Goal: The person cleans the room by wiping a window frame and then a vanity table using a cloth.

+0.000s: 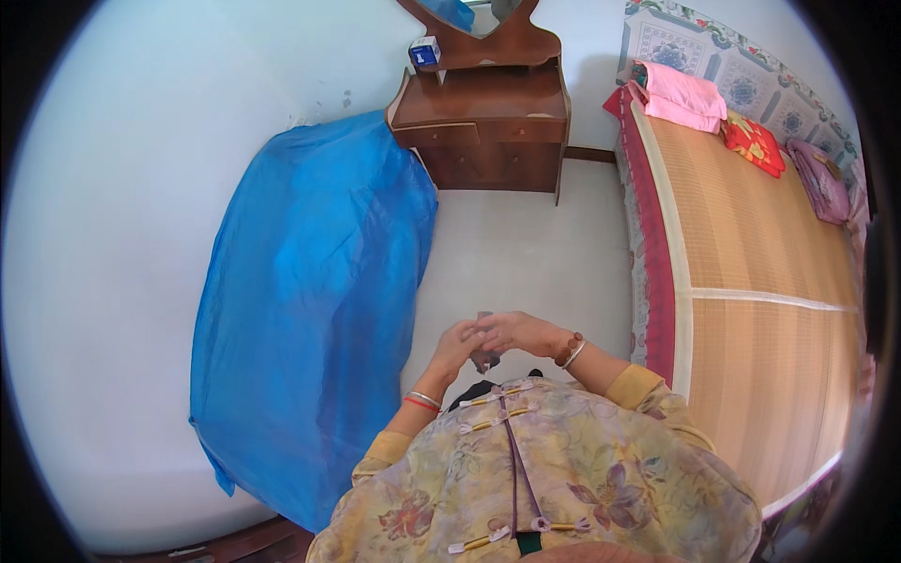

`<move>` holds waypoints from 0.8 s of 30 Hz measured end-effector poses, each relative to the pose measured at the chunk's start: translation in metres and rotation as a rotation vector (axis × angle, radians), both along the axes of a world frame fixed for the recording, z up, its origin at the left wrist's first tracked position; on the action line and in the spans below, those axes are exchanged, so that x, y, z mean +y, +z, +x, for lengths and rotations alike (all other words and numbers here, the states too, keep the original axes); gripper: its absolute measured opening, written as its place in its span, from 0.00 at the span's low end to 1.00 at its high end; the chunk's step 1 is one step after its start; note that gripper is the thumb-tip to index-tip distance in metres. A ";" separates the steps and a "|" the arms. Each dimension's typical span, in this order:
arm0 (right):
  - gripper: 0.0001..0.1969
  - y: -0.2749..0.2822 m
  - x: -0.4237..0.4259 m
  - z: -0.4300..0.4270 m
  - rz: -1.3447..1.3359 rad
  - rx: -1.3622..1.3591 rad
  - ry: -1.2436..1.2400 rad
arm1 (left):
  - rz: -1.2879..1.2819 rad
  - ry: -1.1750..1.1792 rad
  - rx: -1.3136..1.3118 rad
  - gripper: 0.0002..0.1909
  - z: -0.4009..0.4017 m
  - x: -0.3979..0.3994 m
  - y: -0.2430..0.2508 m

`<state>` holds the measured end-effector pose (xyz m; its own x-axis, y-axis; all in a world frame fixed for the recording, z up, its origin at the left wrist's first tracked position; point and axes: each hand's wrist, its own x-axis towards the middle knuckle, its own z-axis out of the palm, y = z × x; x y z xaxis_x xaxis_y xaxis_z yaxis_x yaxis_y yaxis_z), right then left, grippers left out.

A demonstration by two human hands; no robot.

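Observation:
Before my chest, both hands meet over the pale floor. My left hand (pixel 456 347) wears a silver bangle and a red string at the wrist. From the other side my right hand (pixel 519 332) reaches in, with a brown beaded bracelet and a silver bangle on its wrist. Between them is a small dark brown object (pixel 485 362), partly hidden by the fingers, with a bit showing above and more hanging below. What it is cannot be made out. The fingers of both hands close around it.
A blue plastic sheet (pixel 317 281) covers a bulky piece on the left. Ahead stands a wooden dressing table (pixel 486 98) with a mirror and a small blue-and-white box (pixel 424 52). On the right, a bed with a woven mat (pixel 760 246) bears a folded pink cloth (pixel 683 95) and other folded textiles.

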<state>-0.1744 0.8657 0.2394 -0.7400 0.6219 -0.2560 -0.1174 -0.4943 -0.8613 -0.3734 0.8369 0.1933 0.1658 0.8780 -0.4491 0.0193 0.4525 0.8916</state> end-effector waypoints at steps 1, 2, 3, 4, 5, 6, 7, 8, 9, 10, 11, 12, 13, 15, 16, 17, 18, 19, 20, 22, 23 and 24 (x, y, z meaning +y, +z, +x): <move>0.18 0.014 0.016 0.005 -0.026 -0.004 0.047 | 0.019 -0.019 -0.040 0.17 -0.001 0.012 -0.002; 0.18 0.003 0.032 0.010 -0.034 -0.004 0.048 | 0.037 -0.043 -0.084 0.17 0.000 0.023 -0.004; 0.22 -0.014 0.055 0.015 0.044 -0.167 0.065 | 0.033 -0.045 -0.086 0.17 0.002 0.039 0.000; 0.27 -0.031 0.074 0.021 0.122 -0.331 0.080 | 0.032 -0.114 -0.077 0.17 0.000 0.056 0.005; 0.27 -0.035 0.088 0.020 0.118 -0.333 0.084 | 0.031 -0.175 -0.067 0.18 -0.004 0.070 0.007; 0.31 -0.039 0.103 0.020 0.422 -0.389 -0.035 | 0.029 -0.174 -0.071 0.18 -0.006 0.086 0.005; 0.35 -0.043 0.117 0.021 0.727 -0.441 -0.158 | 0.127 -0.218 -0.038 0.20 -0.007 0.102 0.002; 0.35 -0.041 0.134 0.019 0.729 -0.447 -0.158 | 0.229 -0.259 -0.004 0.21 -0.010 0.119 0.000; 0.36 -0.039 0.150 0.019 0.720 -0.365 -0.132 | 0.228 -0.272 -0.013 0.21 -0.008 0.139 0.014; 0.38 -0.035 0.167 0.020 0.712 -0.286 -0.108 | 0.185 -0.347 -0.055 0.22 -0.003 0.161 0.042; 0.38 -0.025 0.184 0.018 0.714 -0.299 -0.114 | 0.146 -0.418 -0.096 0.23 -0.003 0.181 0.057; 0.36 -0.011 0.202 0.015 0.587 -0.312 -0.036 | 0.154 -0.424 -0.108 0.23 -0.006 0.201 0.054; 0.35 -0.003 0.219 0.013 0.459 -0.326 0.038 | 0.201 -0.417 -0.129 0.23 -0.009 0.221 0.050; 0.33 0.003 0.251 0.013 0.379 -0.327 0.029 | 0.255 -0.432 -0.169 0.23 -0.013 0.269 0.047; 0.31 0.005 0.266 0.013 0.294 -0.306 0.033 | 0.247 -0.467 -0.134 0.23 -0.017 0.296 0.047; 0.31 0.005 0.280 0.013 0.291 -0.323 0.015 | 0.235 -0.505 -0.097 0.23 -0.018 0.318 0.050; 0.29 0.002 0.293 0.015 0.292 -0.286 -0.021 | 0.237 -0.523 -0.111 0.23 -0.018 0.337 0.052; 0.27 0.000 0.305 0.016 0.292 -0.247 -0.056 | 0.239 -0.539 -0.125 0.22 -0.016 0.353 0.054; 0.27 0.000 0.318 0.014 0.292 -0.256 -0.072 | 0.243 -0.555 -0.133 0.22 -0.017 0.372 0.058; 0.27 0.000 0.343 0.008 0.166 -0.239 -0.136 | 0.261 -0.569 -0.165 0.21 -0.018 0.411 0.057; 0.27 -0.004 0.353 0.005 0.158 -0.243 -0.147 | 0.275 -0.564 -0.193 0.21 -0.017 0.427 0.053; 0.25 -0.010 0.363 0.003 0.019 -0.140 -0.211 | 0.266 -0.573 -0.198 0.21 -0.016 0.444 0.047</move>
